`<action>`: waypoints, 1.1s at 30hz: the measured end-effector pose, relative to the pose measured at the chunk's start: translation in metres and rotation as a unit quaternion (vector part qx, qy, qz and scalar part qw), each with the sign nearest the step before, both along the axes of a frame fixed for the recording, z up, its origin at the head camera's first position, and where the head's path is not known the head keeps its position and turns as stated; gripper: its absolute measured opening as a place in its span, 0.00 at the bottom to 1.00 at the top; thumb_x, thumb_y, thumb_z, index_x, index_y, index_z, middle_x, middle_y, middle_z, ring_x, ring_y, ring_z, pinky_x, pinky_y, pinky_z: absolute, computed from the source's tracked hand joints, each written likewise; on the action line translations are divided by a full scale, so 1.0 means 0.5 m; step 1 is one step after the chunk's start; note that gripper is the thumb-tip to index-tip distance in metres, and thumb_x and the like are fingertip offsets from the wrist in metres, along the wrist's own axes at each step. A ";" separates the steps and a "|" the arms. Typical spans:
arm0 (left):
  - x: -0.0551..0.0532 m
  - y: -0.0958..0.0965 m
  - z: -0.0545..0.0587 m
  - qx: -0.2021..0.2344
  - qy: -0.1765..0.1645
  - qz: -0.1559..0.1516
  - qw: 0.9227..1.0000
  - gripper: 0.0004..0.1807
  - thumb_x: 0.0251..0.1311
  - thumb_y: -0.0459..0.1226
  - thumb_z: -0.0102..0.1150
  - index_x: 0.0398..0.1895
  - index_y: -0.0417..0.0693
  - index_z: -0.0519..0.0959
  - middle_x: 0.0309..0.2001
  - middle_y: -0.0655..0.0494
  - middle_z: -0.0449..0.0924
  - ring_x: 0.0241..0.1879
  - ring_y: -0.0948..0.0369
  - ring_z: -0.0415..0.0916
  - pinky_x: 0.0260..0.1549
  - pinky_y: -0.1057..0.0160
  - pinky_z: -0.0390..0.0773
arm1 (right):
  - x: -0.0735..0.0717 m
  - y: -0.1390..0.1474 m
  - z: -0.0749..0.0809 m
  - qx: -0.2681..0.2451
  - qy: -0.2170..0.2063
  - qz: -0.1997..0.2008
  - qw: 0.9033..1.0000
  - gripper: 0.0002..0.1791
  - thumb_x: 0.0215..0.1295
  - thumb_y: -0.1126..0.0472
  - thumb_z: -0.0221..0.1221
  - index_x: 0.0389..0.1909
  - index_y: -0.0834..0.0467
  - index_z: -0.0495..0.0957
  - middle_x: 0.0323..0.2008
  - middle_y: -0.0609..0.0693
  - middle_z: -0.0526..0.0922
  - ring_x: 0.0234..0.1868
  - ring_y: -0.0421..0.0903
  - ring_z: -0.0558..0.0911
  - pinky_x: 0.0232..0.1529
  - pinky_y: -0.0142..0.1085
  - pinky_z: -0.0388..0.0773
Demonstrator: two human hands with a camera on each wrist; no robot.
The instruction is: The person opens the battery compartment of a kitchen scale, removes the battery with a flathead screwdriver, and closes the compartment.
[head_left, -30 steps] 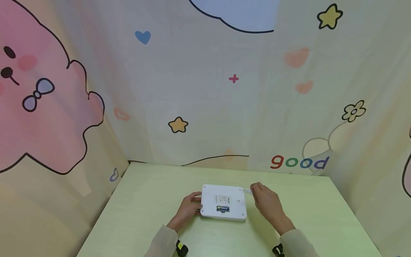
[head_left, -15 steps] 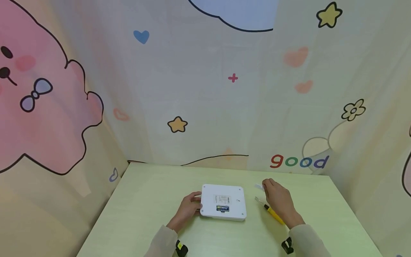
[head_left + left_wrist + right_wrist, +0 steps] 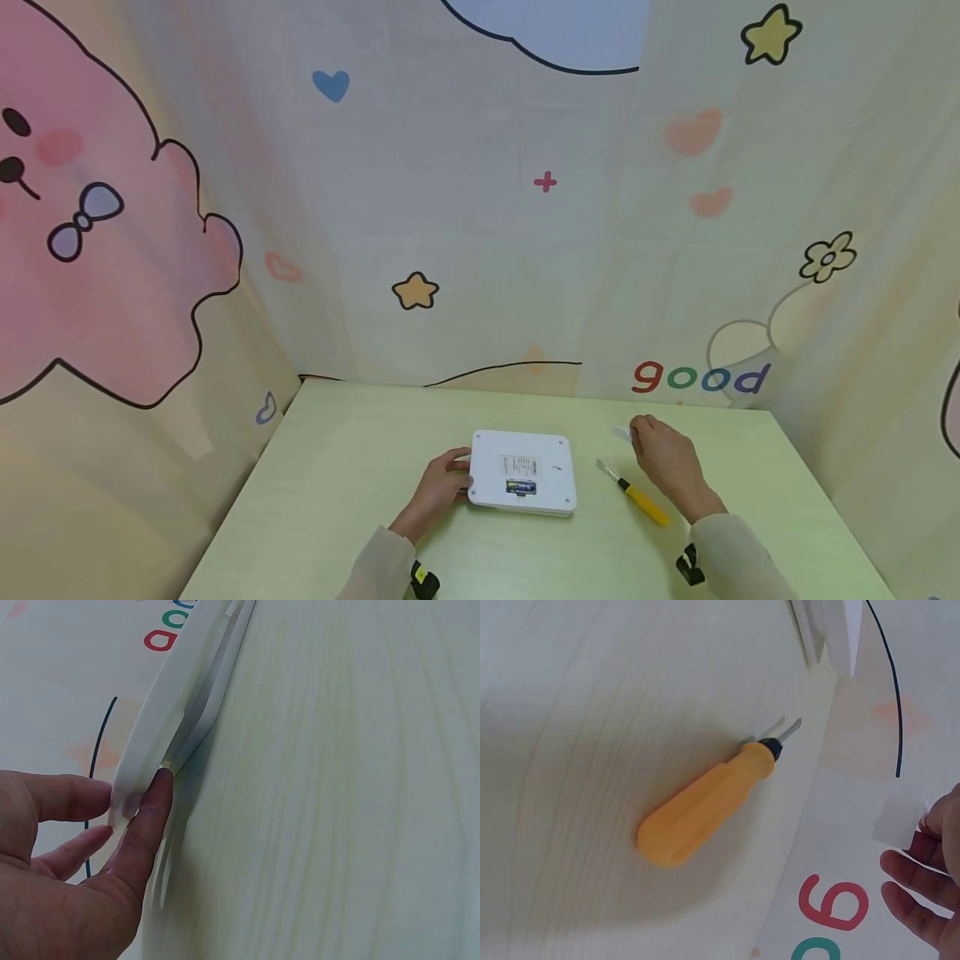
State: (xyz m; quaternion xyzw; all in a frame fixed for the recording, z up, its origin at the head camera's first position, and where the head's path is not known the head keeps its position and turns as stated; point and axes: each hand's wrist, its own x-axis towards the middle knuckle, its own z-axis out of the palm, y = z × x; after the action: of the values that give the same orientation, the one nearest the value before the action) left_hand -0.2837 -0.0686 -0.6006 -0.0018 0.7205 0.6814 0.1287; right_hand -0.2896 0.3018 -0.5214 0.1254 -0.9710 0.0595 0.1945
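A flat white device (image 3: 537,454) with rounded corners lies underside up, showing a printed label and an open battery compartment (image 3: 521,487) with a battery inside. At its left edge, my left hand (image 3: 438,485) grips the rim; the left wrist view shows the thumb and fingers (image 3: 52,796) on it. Off to the right, my right hand (image 3: 667,457) pinches a small white battery cover (image 3: 898,821), partly hidden by the fingertips in the head view. Between that hand and the device lies a screwdriver (image 3: 632,492) with a yellow handle, its tip pointing toward the back left.
The pale green table (image 3: 360,425) bears all these things. A printed cloth (image 3: 480,208) with hearts, stars and the word "good" hangs behind it and along both sides. Black straps with small cameras (image 3: 425,581) sit at both wrists.
My right hand has drawn away from the device to the right with the battery cover, uncovering the screwdriver on the table. My left hand and the device have stayed put.
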 end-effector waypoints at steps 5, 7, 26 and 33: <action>0.000 0.001 0.003 0.002 0.000 0.001 1.000 0.31 0.59 0.26 0.55 0.68 0.40 0.67 0.54 0.39 0.76 0.38 0.57 0.80 0.34 0.59 0.83 | -0.006 0.015 -0.008 0.002 -0.008 -0.009 1.000 0.05 0.64 0.65 0.61 0.36 0.63 0.78 0.29 0.53 0.81 0.26 0.47 0.78 0.32 0.45 0.84; 0.000 0.002 0.003 0.002 0.000 0.001 1.000 0.31 0.58 0.26 0.55 0.68 0.39 0.67 0.54 0.39 0.76 0.38 0.57 0.80 0.34 0.59 0.83 | -0.008 0.020 -0.012 0.001 -0.015 -0.012 1.000 0.05 0.64 0.65 0.61 0.36 0.63 0.78 0.28 0.53 0.81 0.24 0.46 0.77 0.32 0.44 0.84; 0.001 0.001 -0.002 -0.003 -0.003 0.004 1.000 0.31 0.59 0.26 0.55 0.68 0.40 0.67 0.54 0.40 0.76 0.38 0.57 0.79 0.33 0.59 0.83 | -0.035 0.053 -0.071 0.004 -0.106 -0.058 0.993 0.06 0.63 0.64 0.60 0.35 0.65 0.78 0.25 0.53 0.79 0.23 0.46 0.74 0.32 0.46 0.83; -0.001 0.002 0.001 0.002 -0.005 0.004 1.000 0.31 0.59 0.26 0.54 0.68 0.40 0.67 0.54 0.39 0.76 0.39 0.56 0.79 0.34 0.60 0.83 | -0.041 0.050 -0.087 0.035 -0.122 -0.062 0.990 0.06 0.62 0.63 0.62 0.34 0.63 0.77 0.25 0.53 0.80 0.24 0.46 0.76 0.34 0.47 0.84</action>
State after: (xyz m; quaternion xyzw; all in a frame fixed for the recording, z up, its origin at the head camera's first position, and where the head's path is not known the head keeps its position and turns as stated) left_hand -0.2840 -0.0674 -0.6001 -0.0083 0.7182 0.6836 0.1297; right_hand -0.3102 0.3270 -0.5647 0.0634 -0.9948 0.0285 0.0738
